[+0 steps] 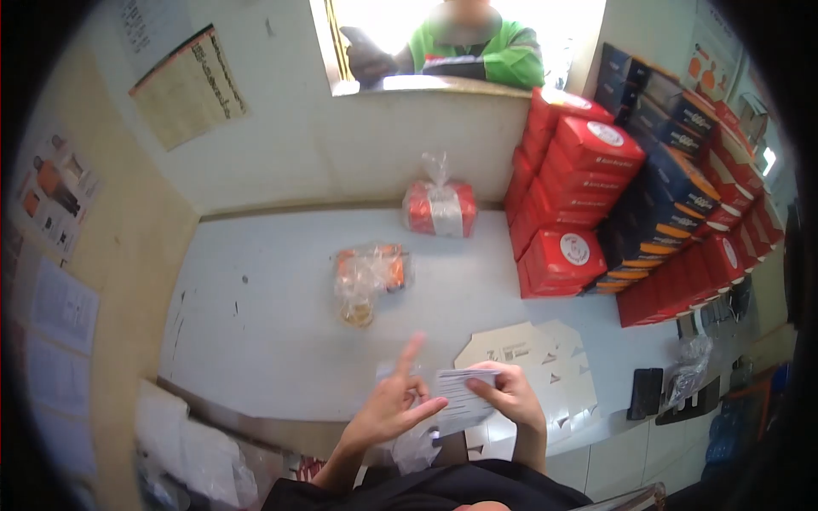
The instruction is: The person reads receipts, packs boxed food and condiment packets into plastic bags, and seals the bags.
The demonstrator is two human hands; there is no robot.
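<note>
My right hand (511, 394) grips a small stack of printed paper slips (463, 400) between thumb and fingers, over the front edge of the table. Just left of the slips is my left hand (394, 407), its index finger stretched forward and blurred, its thumb pointing toward the papers. It holds nothing that I can see. Beyond the hands lies an orange and dark box in a clear plastic bag (372, 271). Farther back sits a red box in a knotted clear bag (440, 209). Flattened cardboard (550, 366) lies beside my right hand.
Stacks of red boxes (588, 183) and dark blue and orange boxes (660, 204) rise on the right. A black phone (645, 393) lies at the right front. Behind the window ledge (434, 83) stands a person in a green jacket (515, 55), holding a phone (368, 53).
</note>
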